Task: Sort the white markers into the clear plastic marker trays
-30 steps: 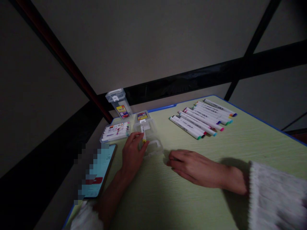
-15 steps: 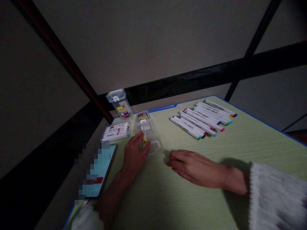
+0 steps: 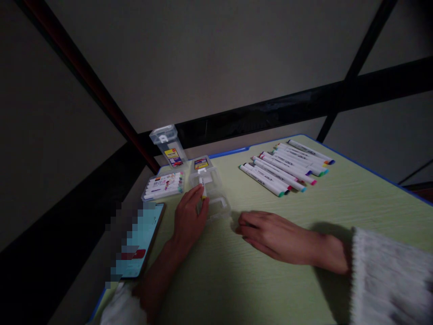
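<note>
My left hand point(image 3: 190, 211) is over the left side of an open clear plastic case point(image 3: 221, 204). Its thumb and fingers close on a white marker point(image 3: 204, 191) with a yellow end, which lies lengthwise in the case. My fingers cover part of the marker. To the right of the case, my right hand point(image 3: 270, 235) rests on the table with its fingers curled in, and nothing shows in them. Beyond it, several white markers point(image 3: 270, 174) with coloured ends lie side by side in a slanting row.
An upright clear case point(image 3: 171, 146) with a yellow label stands at the back left corner. In front of it lies a flat case of pens point(image 3: 164, 186). A phone point(image 3: 144, 241) is at the left edge of the green table point(image 3: 230, 280). A wall rises behind.
My left thumb has drawn in towards the yellow-ended marker, and more of its yellow end is covered. The right hand and the row of markers look unmoved.
</note>
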`<state>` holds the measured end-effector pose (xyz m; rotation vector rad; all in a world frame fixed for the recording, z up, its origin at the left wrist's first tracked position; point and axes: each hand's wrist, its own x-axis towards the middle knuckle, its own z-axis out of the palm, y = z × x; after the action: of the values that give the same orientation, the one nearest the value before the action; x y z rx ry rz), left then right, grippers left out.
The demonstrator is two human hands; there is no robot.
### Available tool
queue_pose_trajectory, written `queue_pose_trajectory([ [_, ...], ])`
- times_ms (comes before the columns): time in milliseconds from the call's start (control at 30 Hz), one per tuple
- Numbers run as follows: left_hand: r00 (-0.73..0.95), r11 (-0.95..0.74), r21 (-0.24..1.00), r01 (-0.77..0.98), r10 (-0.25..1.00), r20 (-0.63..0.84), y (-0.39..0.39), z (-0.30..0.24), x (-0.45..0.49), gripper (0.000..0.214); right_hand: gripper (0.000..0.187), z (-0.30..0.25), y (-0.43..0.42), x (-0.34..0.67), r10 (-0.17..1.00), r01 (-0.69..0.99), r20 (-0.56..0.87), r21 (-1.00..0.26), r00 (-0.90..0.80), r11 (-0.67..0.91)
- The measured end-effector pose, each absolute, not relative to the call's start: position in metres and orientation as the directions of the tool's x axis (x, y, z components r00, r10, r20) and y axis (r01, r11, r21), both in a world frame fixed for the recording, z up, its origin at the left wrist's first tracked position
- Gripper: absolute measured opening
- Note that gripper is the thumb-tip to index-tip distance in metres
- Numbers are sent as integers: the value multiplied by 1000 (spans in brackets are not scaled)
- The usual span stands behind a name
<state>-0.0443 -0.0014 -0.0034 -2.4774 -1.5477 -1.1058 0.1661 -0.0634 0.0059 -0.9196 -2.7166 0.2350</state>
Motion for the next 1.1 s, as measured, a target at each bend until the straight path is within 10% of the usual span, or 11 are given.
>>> queue_pose_trajectory([
  [1100, 252, -497, 359, 790, 797, 549, -2, -1, -43, 26, 21, 3, -62, 166, 613, 576, 196, -216, -766, 789],
])
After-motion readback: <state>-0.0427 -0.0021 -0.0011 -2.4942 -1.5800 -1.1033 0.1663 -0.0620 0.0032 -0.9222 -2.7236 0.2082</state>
